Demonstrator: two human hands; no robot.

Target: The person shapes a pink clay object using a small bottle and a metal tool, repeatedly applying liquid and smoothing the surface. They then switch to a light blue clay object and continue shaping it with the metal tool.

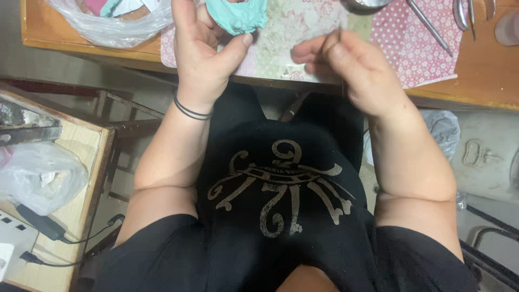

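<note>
At the upper centre of the frame, the left hand [203, 48] is gripping a teal lump [239, 15], fingers closed on it with the thumb pressing its lower edge. The right hand [346, 67], upper right of centre, is pinching a thin dark rod [340, 59] between closed fingers. Both are hovering over patterned paper [292, 32] on the wooden table [486, 75]. Metal tools [432, 24] are lying at the upper right.

Beyond the left hand [203, 51], up at the wooden table's [81, 40] far corner: a clear plastic bag [111, 21], crumpled, with pink and teal contents showing through. Well below and left of that hand, on a side table [81, 157]: a second translucent plastic bag [40, 176], whitish, bunched. No labels, signs or screens visible.
</note>
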